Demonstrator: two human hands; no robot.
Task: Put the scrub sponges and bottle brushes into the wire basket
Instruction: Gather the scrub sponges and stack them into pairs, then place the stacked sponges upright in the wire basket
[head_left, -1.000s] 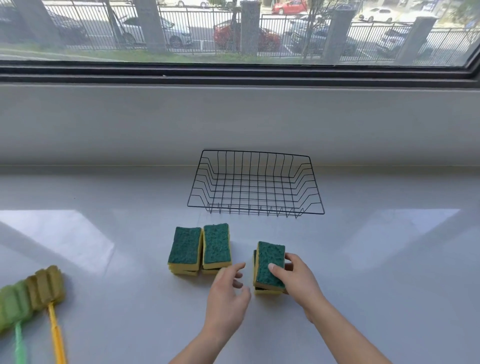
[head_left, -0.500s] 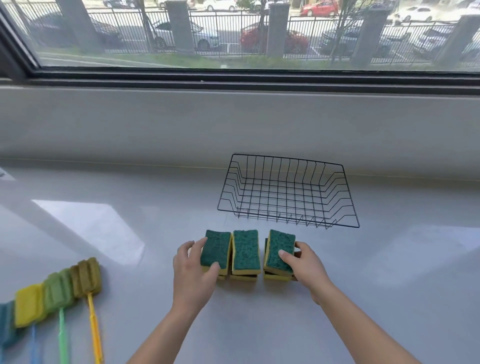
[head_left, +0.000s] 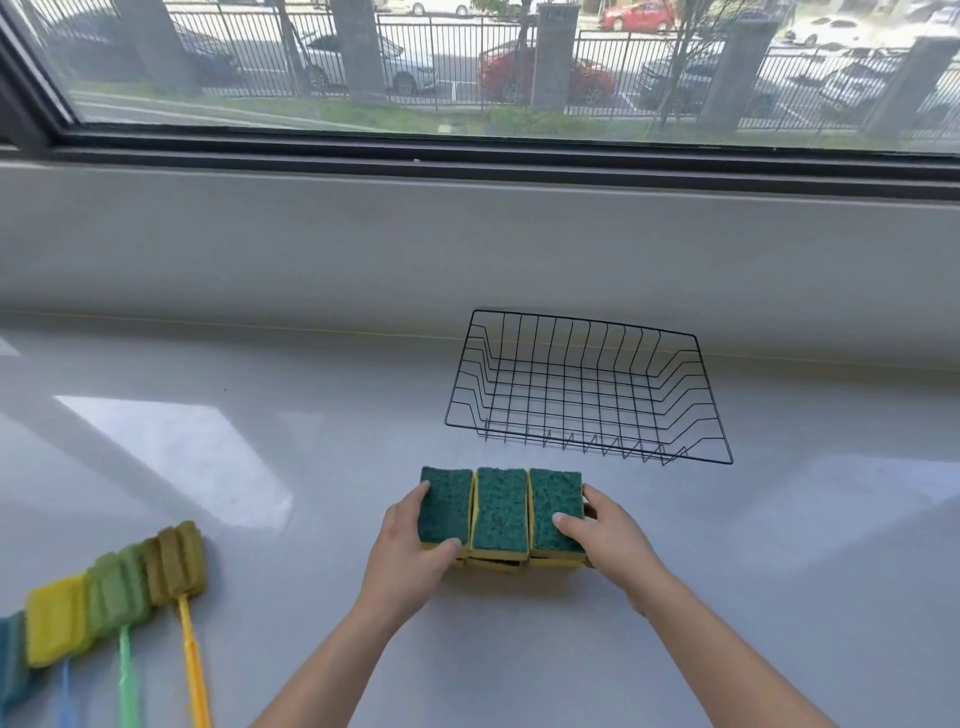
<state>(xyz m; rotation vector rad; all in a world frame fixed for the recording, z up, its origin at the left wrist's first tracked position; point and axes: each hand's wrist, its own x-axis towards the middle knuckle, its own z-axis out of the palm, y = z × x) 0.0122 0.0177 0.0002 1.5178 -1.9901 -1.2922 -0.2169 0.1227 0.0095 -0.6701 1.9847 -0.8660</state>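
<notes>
Presently, left hand (head_left: 410, 551) and right hand (head_left: 608, 540) grip 3 touching scrub sponges (head_left: 500, 512) from both ends; wire basket (head_left: 582, 395) nearer surface's (head_left: 779, 571) back edge.

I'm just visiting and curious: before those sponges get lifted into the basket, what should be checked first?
1. Left hand grips the sponge row's left end: ok.
2. Right hand grips its right end: ok.
3. Top sponges pressed together, no gaps: ok.
4. Lower sponges held too: cannot tell, mostly hidden.
5. Wire basket holds nothing, room inside: ok.
6. Bottle brushes lie off to the left, clear of the path: ok.
</notes>
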